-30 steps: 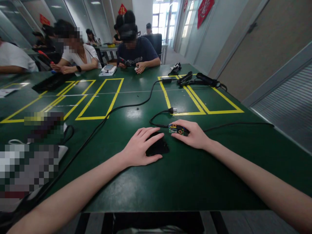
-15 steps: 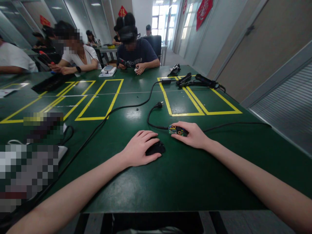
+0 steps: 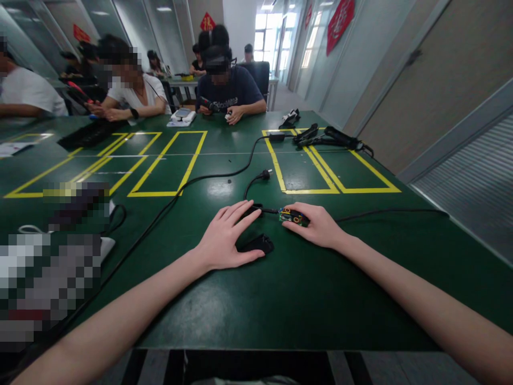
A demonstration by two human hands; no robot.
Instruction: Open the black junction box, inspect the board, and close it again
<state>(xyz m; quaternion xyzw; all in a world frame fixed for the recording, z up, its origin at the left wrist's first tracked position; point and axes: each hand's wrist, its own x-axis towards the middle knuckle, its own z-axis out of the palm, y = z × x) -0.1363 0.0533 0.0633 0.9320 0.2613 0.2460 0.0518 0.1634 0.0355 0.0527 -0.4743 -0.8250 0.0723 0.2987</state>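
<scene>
My left hand (image 3: 224,238) is spread over the green table, its fingers apart. Between its thumb and fingers lies a black plastic shell piece (image 3: 259,244). A second dark piece (image 3: 257,209) shows partly beneath the fingertips; whether they touch it I cannot tell. My right hand (image 3: 315,224) grips a small circuit board (image 3: 290,215) with copper coils, thumb on the near side and fingers on the far side. One black cord runs left from the board toward a plug (image 3: 265,174); another cord (image 3: 393,212) leads off right from under the hand.
A long black cable (image 3: 160,209) crosses the table to an inline box (image 3: 276,137). Black tool-like parts (image 3: 336,137) lie at the back right across yellow tape outlines. Blurred-out items (image 3: 60,272) fill the left side. A co-worker (image 3: 230,91) sits opposite, holding something small.
My left hand has spread wider and its fingers have moved forward, off the black shell piece. A second dark piece now shows under the fingertips. My right hand keeps its hold on the board.
</scene>
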